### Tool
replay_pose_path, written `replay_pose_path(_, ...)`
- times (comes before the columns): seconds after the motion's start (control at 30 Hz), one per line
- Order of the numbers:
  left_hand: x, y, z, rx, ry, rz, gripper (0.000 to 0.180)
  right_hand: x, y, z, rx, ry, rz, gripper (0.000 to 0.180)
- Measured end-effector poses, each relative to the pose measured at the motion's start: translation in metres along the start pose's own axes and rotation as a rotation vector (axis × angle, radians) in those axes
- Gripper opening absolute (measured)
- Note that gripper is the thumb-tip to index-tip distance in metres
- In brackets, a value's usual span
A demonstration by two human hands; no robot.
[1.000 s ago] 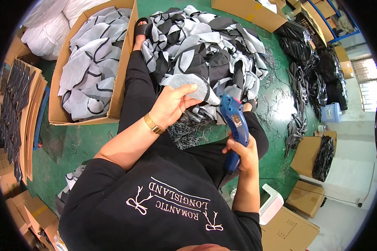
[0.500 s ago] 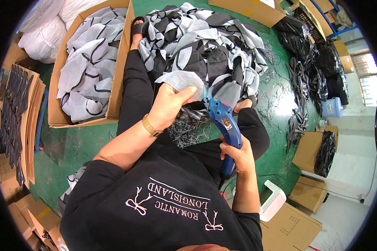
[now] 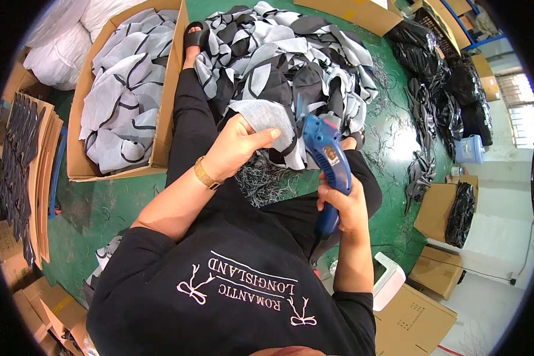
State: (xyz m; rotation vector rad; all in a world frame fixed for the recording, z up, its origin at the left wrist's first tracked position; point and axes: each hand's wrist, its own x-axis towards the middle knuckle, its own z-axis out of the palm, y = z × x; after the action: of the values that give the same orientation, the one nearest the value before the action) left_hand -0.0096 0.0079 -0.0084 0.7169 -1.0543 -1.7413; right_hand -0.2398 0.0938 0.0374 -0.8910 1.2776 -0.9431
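My left hand, with a gold watch at the wrist, pinches a grey fabric piece between thumb and fingers. My right hand is wrapped round the handle of blue electric scissors. Their blade end points away from me, just right of the fabric piece and apart from it. Beyond both hands lies a big heap of grey and black fabric pieces. Thin dark trimmings lie on the floor under the hands.
An open cardboard box of grey, black-edged pieces stands left of my leg. Black plastic bags and a light blue bucket line the right side. A white plastic object stands by my right elbow. Stacked cardboard is at far left.
The electric scissors have moved right and away from the fabric edge, with my right hand. The fabric piece has shifted slightly right and now hangs lower, showing its dark edge.
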Motion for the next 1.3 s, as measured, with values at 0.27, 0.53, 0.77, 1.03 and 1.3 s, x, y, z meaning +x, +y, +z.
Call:
replay_pose_path(0.27, 0.0, -0.008, -0.006, -0.393, 0.035, -0.068, 0.026, -0.006, 0.004, 0.001, 0.012, 0.055, -0.062, 0.034)
replay_pose_path(0.53, -0.002, -0.004, -0.003, -0.357, 0.087, -0.03, 0.024, -0.022, 0.018, 0.0, -0.105, 0.005, 0.078, 0.032)
replay_pose_path(0.77, -0.006, 0.002, -0.005, -0.117, 0.078, 0.045, 0.023, -0.026, 0.016, -0.001, -0.093, -0.003, 0.094, 0.03)
replay_pose_path(1.03, -0.009, 0.016, -0.01, 0.071, -0.043, 0.085, 0.023, -0.028, 0.006, -0.003, -0.106, -0.019, 0.113, 0.031)
replay_pose_path(1.3, -0.009, 0.024, -0.019, 0.314, -0.209, 0.092, 0.02, -0.027, -0.005, -0.007, -0.135, -0.04, 0.148, 0.033)
